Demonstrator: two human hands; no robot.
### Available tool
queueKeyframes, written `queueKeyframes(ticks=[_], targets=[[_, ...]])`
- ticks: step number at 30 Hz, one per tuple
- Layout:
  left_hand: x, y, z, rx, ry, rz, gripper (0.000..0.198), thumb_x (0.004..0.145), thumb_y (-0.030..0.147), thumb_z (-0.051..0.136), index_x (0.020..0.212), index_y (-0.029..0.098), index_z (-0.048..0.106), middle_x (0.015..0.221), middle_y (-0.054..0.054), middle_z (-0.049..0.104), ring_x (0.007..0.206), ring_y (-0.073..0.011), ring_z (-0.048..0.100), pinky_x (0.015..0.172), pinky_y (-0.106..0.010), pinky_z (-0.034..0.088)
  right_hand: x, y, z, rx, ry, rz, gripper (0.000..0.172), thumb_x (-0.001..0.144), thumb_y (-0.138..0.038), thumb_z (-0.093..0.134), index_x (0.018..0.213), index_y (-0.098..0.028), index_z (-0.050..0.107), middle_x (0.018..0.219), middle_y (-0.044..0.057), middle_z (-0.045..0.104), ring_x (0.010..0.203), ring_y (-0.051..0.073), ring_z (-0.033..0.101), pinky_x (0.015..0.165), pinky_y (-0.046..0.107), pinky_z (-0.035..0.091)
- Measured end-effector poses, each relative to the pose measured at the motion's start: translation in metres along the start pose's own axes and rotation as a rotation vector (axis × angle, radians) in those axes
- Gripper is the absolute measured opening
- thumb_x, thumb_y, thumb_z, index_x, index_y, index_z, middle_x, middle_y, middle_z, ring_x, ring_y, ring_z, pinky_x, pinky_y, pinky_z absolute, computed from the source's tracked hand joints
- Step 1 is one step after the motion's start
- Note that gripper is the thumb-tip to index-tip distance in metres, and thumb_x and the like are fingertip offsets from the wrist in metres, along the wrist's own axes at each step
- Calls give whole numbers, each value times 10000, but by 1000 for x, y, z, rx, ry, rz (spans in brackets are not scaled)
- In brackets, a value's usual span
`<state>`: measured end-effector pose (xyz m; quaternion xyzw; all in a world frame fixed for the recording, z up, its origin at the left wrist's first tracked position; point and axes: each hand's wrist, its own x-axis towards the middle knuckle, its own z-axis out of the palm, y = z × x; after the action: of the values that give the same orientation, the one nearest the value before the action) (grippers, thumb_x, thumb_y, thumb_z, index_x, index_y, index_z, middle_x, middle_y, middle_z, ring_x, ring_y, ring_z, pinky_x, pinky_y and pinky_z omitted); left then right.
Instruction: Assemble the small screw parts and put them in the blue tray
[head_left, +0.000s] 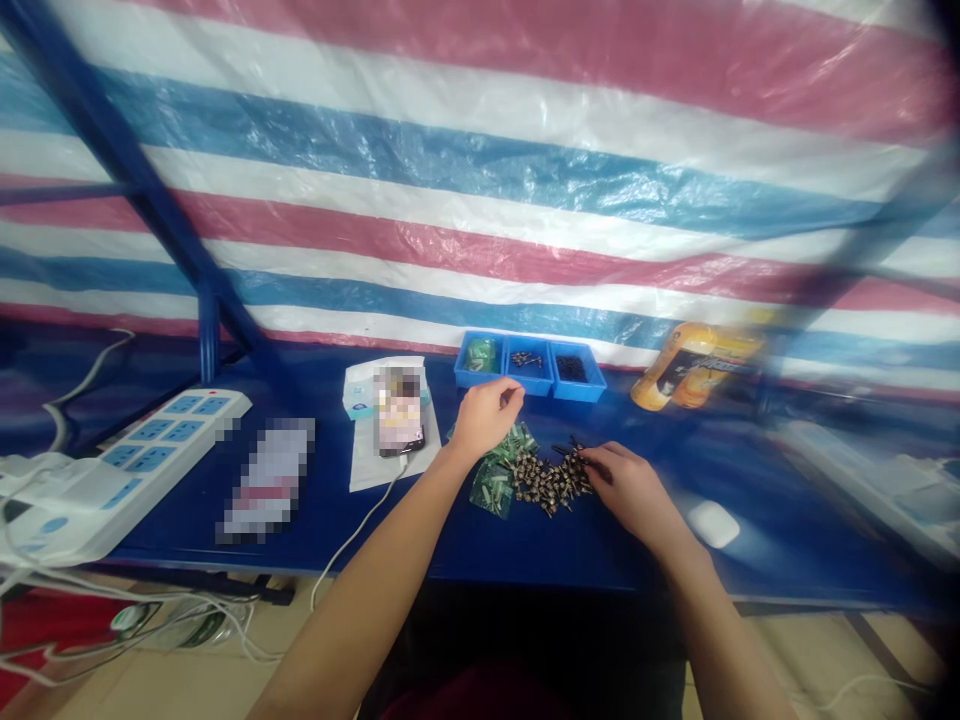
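the left hand (486, 418) is curled almost shut just in front of the blue bins, its fingertips drawn in toward the thumb, and its palm hides whatever may lie inside, so i can't tell if it has hold of anything. the right hand (628, 490) is half open, fingers bent down onto the edge of a heap of small dark-and-brass metal parts (547, 482), and its grip is hard to make out too. the parts lie in a tangled pile on the blue tabletop (525, 560), touching a few small green plastic bags (492, 488), with the left hand above them. just behind stand three blue bins (529, 365), the left one holding something green, the middle one small parts, the right one dark bits too small to tell. a phone (401, 425), partly pixelated, lies on white paper to the left, with a white cable (352, 540) dropping over the front edge. further left are a pixelated packet (266, 480) and a white power strip (127, 470). a blurred yellow bottle (697, 365) lies by the striped plastic tarp (480, 200), and a white oval object (713, 524) sits just beyond the right hand, with open tabletop between the hands and the front edge.
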<state>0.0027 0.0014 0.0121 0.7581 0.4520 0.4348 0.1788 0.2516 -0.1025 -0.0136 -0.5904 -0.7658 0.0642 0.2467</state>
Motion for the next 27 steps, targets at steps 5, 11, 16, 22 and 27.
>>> queueKeyframes(ticks=[5, 11, 16, 22, 27], targets=[[0, 1, 1, 9, -8, -8, 218, 948, 328, 527, 893, 234, 716, 782, 14, 721, 681, -154, 638, 712, -260, 473, 5, -4, -6, -55, -90, -27, 327, 894, -175, 498, 1146, -237, 697, 1060, 66, 700, 898, 213, 686, 800, 317, 519], [0, 0, 0, 14, -19, -4, 226, 952, 337, 520, 901, 237, 717, 786, 12, 722, 680, -158, 638, 706, -263, 471, 9, -7, -7, -103, -86, -2, 337, 843, -128, 498, 1087, -243, 700, 997, 51, 698, 820, 189, 677, 727, 280, 489], [0, 0, 0, 6, -25, -1, 218, 951, 336, 521, 901, 244, 712, 798, 24, 719, 686, -149, 634, 696, -257, 455, 8, -3, -6, -110, -71, -6, 325, 844, -134, 503, 1086, -242, 691, 999, 52, 687, 827, 189, 675, 727, 276, 485], [0, 1, 1, 24, -37, -10, 218, 949, 330, 519, 903, 249, 716, 789, 29, 718, 694, -149, 638, 688, -257, 443, 5, 1, -5, -66, -36, -16, 297, 865, -153, 499, 1074, -242, 690, 1009, 53, 681, 748, 174, 663, 703, 290, 496], [0, 2, 0, 22, -38, -13, 219, 949, 336, 520, 923, 250, 721, 826, 24, 732, 710, -152, 650, 705, -260, 455, 3, 4, -8, 51, 42, -60, 242, 871, -189, 537, 1041, -235, 703, 989, 62, 693, 760, 179, 668, 734, 304, 526]])
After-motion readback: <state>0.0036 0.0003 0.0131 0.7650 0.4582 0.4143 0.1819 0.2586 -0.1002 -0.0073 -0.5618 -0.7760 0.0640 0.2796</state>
